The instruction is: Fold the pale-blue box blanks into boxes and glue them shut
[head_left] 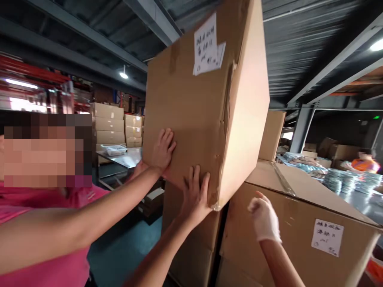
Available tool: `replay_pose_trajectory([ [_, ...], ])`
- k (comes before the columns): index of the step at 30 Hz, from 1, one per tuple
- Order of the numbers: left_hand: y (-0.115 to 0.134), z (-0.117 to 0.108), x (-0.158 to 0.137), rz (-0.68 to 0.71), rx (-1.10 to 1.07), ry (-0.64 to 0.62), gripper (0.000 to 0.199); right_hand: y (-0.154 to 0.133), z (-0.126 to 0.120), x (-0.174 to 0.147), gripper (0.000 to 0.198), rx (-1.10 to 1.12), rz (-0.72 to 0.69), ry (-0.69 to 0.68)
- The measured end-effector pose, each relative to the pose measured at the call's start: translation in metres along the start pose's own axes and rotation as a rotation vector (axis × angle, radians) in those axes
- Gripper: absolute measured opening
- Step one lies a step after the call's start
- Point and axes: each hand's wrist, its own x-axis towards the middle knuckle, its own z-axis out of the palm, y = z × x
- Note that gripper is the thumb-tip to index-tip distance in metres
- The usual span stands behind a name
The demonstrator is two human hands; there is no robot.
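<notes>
Tilting over the near edge of stacked cartons (295, 215), a cardboard box (188, 103), a co-worker's hand (163, 149) on its side, the left hand (195, 194) spread against its lower corner, the white-gloved right hand (265, 217) curled, apart from it, a handwritten label (206, 46) above.

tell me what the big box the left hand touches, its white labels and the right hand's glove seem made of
Box: matt brown cardboard, likely corrugated, by its ragged folded edge.
Labels: probably plain paper, white and thin, with dark handwritten-looking marks.
Glove: white, perhaps thin fabric or rubber; blur hides its texture.
</notes>
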Motion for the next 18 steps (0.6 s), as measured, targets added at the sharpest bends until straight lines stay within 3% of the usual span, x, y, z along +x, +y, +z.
replay_pose_trajectory([
  [3, -0.002, 0.054, 0.036, 0.033, 0.103, -0.090, 0.087, -0.022, -0.035, 0.017, 0.030, -0.044, 0.008, 0.077],
  [5, -0.009, 0.082, 0.062, 0.061, 0.158, -0.147, 0.093, -0.044, -0.046, 0.031, 0.033, -0.071, -0.001, 0.034],
  [7, -0.023, 0.099, 0.082, 0.101, 0.195, -0.197, 0.100, -0.064, -0.043, 0.053, 0.043, -0.097, -0.012, -0.065],
  [10, -0.048, 0.106, 0.095, 0.188, 0.202, -0.219, 0.107, -0.079, -0.024, 0.110, 0.051, -0.149, -0.011, -0.225],
  [12, -0.061, 0.105, 0.094, 0.240, 0.181, -0.159, 0.090, -0.073, -0.006, 0.161, 0.049, -0.207, 0.006, -0.248],
  [15, -0.070, 0.113, 0.088, 0.276, 0.147, 0.019, 0.057, -0.037, 0.027, 0.240, 0.048, -0.288, 0.031, -0.150],
  [18, -0.068, 0.138, 0.090, 0.305, 0.146, 0.178, 0.058, 0.014, 0.063, 0.293, 0.049, -0.308, 0.030, -0.029],
])
